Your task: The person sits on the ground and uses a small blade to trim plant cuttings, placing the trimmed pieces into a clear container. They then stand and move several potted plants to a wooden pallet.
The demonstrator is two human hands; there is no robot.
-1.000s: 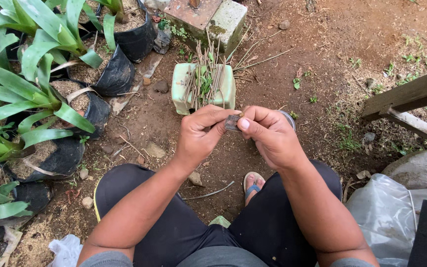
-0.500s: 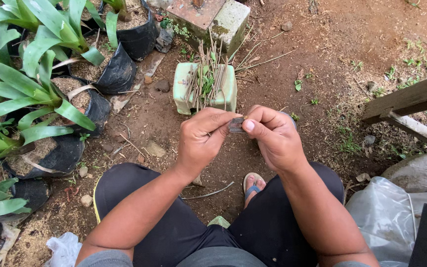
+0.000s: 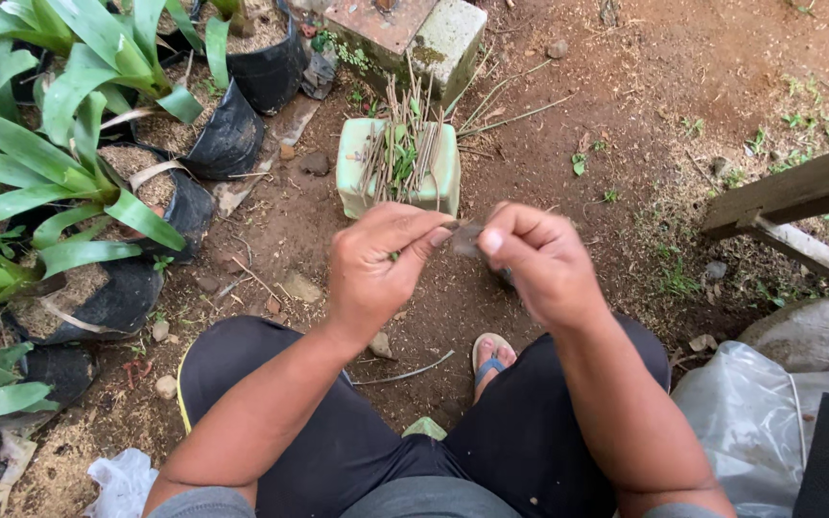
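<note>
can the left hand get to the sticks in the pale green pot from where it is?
Probably yes. The left hand sits just short of the pale green pot, with only bare soil between, and the sticks stand up uncovered. But its fingers are pinching a small dark piece together with the right hand.

Both hands raised, close together: left hand (image 3: 376,273) fisted, right hand (image 3: 539,264) pinching, fingertips meeting.

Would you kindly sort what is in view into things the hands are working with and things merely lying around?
In use:
left hand
right hand
small dark piece pinched between both hands
pale green container of thin sticks

Lying about:
potted plants in black bags
concrete block
clear plastic bag
wooden beam
</note>
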